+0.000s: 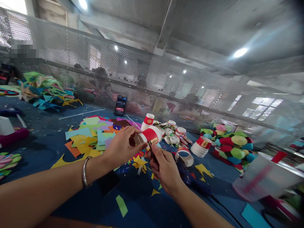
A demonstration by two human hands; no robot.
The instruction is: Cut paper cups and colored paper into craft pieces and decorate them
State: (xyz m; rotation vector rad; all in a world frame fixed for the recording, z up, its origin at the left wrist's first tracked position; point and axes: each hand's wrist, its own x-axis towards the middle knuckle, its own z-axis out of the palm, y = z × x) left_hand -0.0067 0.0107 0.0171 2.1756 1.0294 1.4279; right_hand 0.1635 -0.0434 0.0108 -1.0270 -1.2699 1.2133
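Observation:
A red and white paper cup (149,134) lies on its side in the air above the middle of the table, its base toward the left. My left hand (123,145) holds it at that end, fingers above and thumb below. My right hand (163,167) is closed around a dark, slim tool (150,147), whose tip touches or nearly touches the cup's lower side; what kind of tool it is cannot be made out. Just right of my right hand lies a cut cup ring (184,156). Stacked cups (201,147) lean farther right.
Coloured paper pieces (87,136) cover the left middle. Behind the hands are upright cups (148,119) and a pile of cup bases (172,133). A translucent bucket (263,177) and a black cable (223,205) are at right. A perforated metal screen (142,72) stands behind.

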